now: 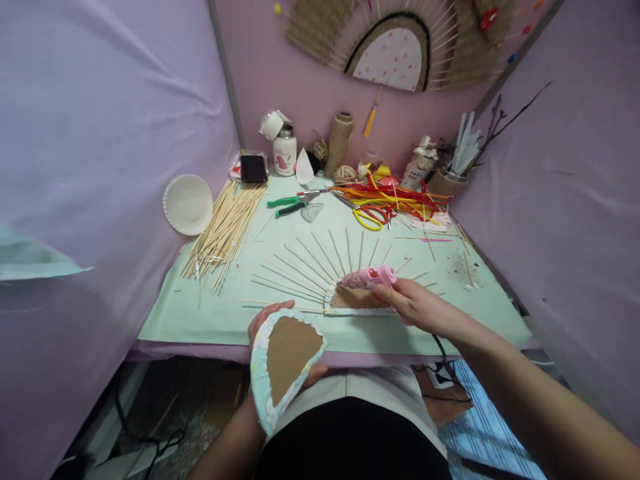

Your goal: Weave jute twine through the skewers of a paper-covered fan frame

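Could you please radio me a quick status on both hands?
Left hand: holding fabric-edged cardboard piece. Right hand: gripping pink glue gun over stick fan. Scissors beyond the fan.

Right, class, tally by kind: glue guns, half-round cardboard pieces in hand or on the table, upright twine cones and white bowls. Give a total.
Glue gun: 1, in the right hand
Half-round cardboard pieces: 2, one in the left hand, one on the table
Upright twine cone: 1
White bowl: 1
Total: 5

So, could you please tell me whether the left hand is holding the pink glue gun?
No, the right hand holds the pink glue gun, while the left hand holds the fabric-edged cardboard.
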Demonstrator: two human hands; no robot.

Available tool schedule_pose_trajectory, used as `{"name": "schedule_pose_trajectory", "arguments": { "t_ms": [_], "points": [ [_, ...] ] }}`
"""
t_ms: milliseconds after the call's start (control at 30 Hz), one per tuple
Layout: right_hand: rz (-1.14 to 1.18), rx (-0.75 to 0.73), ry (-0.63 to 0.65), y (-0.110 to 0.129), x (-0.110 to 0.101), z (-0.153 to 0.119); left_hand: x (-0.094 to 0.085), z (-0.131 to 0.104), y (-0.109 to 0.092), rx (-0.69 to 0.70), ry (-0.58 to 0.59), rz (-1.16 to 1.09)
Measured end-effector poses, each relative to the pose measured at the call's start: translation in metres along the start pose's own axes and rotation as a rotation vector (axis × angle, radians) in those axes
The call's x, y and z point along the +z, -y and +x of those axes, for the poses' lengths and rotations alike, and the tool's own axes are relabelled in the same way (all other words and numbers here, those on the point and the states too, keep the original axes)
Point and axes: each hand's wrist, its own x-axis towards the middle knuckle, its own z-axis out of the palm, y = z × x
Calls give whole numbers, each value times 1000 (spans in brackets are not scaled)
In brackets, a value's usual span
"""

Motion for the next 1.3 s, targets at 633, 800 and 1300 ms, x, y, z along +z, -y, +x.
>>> {"name": "schedule_pose_trajectory", "arguments": {
  "t_ms": [633, 800, 1300],
  "points": [
    [-53, 36, -44, -2, -4, 2, 1, -4, 18, 96, 39, -27],
    [-23, 33, -60, -3, -7, 1, 7, -3, 20, 157, 2, -69],
    [25, -8, -85, -14, -14, -3, 5, 3, 18, 239, 4, 47]
  ]
}}
